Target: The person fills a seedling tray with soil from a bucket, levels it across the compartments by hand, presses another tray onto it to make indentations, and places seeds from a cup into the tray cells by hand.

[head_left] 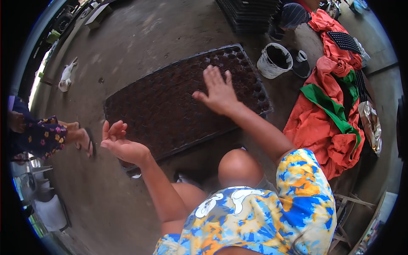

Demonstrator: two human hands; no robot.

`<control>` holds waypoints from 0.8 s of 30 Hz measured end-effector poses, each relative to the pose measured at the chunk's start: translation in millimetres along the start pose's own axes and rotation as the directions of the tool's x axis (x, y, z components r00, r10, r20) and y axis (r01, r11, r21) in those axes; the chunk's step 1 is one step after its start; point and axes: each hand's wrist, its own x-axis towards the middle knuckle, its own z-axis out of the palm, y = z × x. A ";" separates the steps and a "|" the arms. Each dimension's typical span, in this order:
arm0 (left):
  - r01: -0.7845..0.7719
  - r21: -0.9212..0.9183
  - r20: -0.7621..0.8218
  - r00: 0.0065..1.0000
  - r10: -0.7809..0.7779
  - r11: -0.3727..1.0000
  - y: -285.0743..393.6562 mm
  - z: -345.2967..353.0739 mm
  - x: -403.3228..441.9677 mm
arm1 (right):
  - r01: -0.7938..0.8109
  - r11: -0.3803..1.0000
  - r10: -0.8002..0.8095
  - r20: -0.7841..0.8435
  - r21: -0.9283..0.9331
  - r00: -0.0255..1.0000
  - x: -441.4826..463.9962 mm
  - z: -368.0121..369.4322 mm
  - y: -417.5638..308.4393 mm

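Note:
A large black seedling tray (258, 80) lies on the floor in front of me, covered with dark brown soil (165, 102). Round cells show through at its right end and along the far edge. My right hand (219, 91) is over the right half of the soil, palm down with fingers stretched and thumb spread. Whether its palm touches the soil is hard to tell. Near the tray's left front corner, my left hand (125, 142) is raised with the palm turned up, its fingers loosely bent and apart. Nothing is in it.
A white bucket (264, 68) with dark contents stands right of the tray, near a round dark lid (301, 66). Red cloth (308, 114) with green strips lies farther right. Stacked black trays (248, 17) stand behind. Another person's foot (88, 142) is at left; a cat (66, 78) lies beyond.

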 end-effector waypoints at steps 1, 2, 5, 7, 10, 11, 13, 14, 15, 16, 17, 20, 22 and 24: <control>0.012 -0.005 0.006 1.000 -0.012 1.000 0.3 1.4 -1.0 | 0.110 0.989 -0.122 0.124 0.097 0.985 -23.8 -2.6 -19.2; 0.024 -0.011 0.013 1.000 -0.024 1.000 0.5 2.7 -2.0 | 0.216 0.970 -0.235 0.188 0.114 0.954 -46.9 6.7 -28.0; 0.003 0.022 0.022 1.000 -0.004 1.000 1.0 3.2 -2.2 | 0.246 0.967 -0.252 0.100 0.067 0.963 -67.8 9.0 -2.2; 0.004 0.032 0.015 1.000 -0.004 0.999 0.6 1.3 -1.9 | 0.095 0.995 -0.092 0.056 -0.038 0.994 -63.6 -2.8 37.3; 0.010 0.011 0.022 1.000 -0.010 1.000 -2.4 -0.1 0.2 | -0.008 0.991 0.013 0.034 -0.135 0.999 -68.7 -12.8 53.6; 0.011 0.008 0.028 1.000 -0.011 1.000 -2.5 1.0 -0.5 | 0.078 0.995 -0.074 0.065 -0.055 0.995 -76.5 -11.5 39.3; 0.017 0.012 0.035 0.999 -0.017 1.000 -2.8 3.9 -2.7 | 0.250 0.963 -0.261 0.115 0.103 0.958 -96.3 4.2 9.9; 0.022 0.017 0.036 0.999 -0.023 1.000 -3.7 5.8 -4.3 | 0.287 0.955 -0.294 0.112 0.074 0.949 -97.4 3.9 10.3; 0.028 0.022 0.036 0.999 -0.029 0.999 -4.5 7.2 -5.7 | 0.234 0.971 -0.239 0.108 0.054 0.965 -94.1 0.8 18.2; 0.029 0.034 0.030 0.999 -0.030 0.999 -4.8 7.5 -6.5 | 0.182 0.983 -0.185 0.104 0.035 0.977 -86.7 -4.5 32.3; 0.030 0.047 0.026 0.999 -0.031 0.998 -4.5 6.7 -6.7 | 0.115 0.993 -0.115 0.090 0.011 0.989 -79.6 -10.1 50.2; 0.029 0.056 0.019 0.999 -0.030 0.998 -2.3 4.9 -4.8 | 0.007 0.992 -0.006 0.007 -0.129 1.000 -75.2 -13.1 81.8; 0.032 0.047 0.012 0.999 -0.032 0.998 -2.7 7.7 -4.9 | 0.002 0.993 -0.014 -0.101 -0.116 0.995 -100.5 -20.9 70.3; 0.043 0.055 0.015 0.999 -0.043 0.998 -2.5 6.2 -5.4 | -0.171 0.983 0.154 -0.216 -0.061 0.964 -128.9 -15.8 73.7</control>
